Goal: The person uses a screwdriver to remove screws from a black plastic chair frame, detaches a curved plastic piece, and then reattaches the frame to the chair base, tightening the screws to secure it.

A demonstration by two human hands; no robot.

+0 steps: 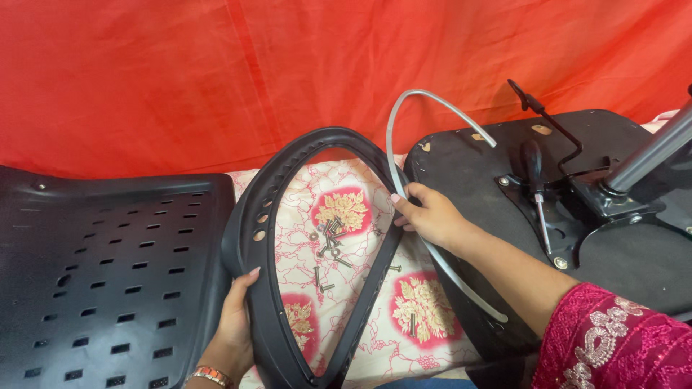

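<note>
At six o'clock my left hand grips the black armrest loop upright, steadying it, while my right hand at three o'clock pinches the grey strip against its rim.

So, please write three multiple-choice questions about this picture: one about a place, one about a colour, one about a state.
1. Where do the loose screws lie?
A. on the floral cloth, inside the black armrest loop
B. on the perforated chair back
C. on the seat underside

2. What colour is the backdrop cloth?
A. blue
B. red
C. white

3. What do the hands do?
A. both rest empty
B. both hold the screwdriver
C. the left hand grips the armrest loop, the right hand holds it near the grey curved strip

Answers: 1 A, the screws sit on the cloth within the loop. 2 B, red fabric fills the background. 3 C, each hand's fingers close on a side of the loop.
</note>
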